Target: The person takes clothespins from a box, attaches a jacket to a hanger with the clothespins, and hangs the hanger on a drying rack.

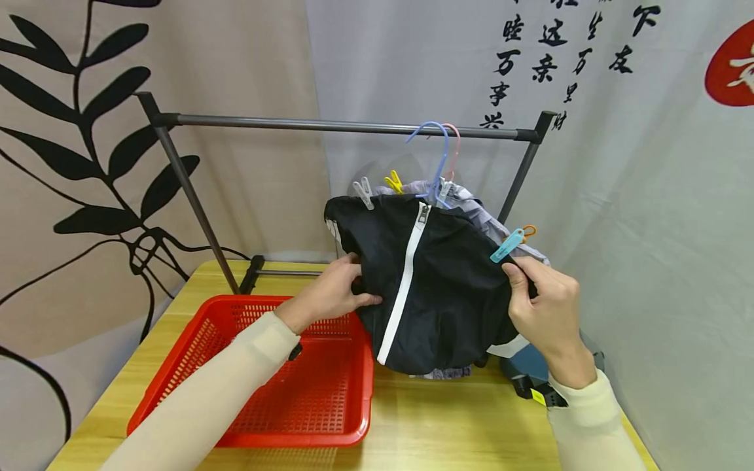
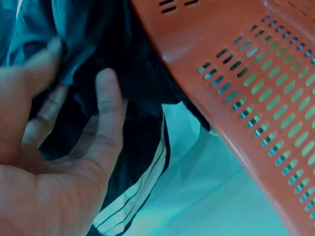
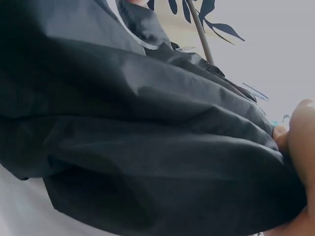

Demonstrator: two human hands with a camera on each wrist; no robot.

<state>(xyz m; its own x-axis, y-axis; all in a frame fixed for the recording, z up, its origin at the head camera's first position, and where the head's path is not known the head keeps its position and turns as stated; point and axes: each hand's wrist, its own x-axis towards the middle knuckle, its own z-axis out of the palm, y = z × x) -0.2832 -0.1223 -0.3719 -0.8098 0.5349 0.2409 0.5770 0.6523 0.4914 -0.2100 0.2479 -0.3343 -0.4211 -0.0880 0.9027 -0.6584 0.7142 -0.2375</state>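
A black jacket (image 1: 459,281) with a white front zip hangs in the middle of the head view below a blue hanger (image 1: 444,154), whose hook is at the rail. My right hand (image 1: 544,314) pinches the jacket's right upper edge, right beside a light blue clothespin (image 1: 508,246). At the jacket's left side, my left hand (image 1: 330,294) holds the fabric loosely, thumb in front and some fingertips hidden behind it. A white clothespin (image 1: 364,193) grips the left shoulder. Black cloth (image 3: 147,132) fills much of the right wrist view.
A metal rack (image 1: 283,124) stands on the wooden table (image 1: 448,425). Behind the jacket hangs a greyish garment (image 1: 483,212) on a pink hanger (image 1: 456,150), with yellow (image 1: 394,182) and orange (image 1: 529,231) clothespins nearby. A red basket (image 1: 364,418) sits below my left arm.
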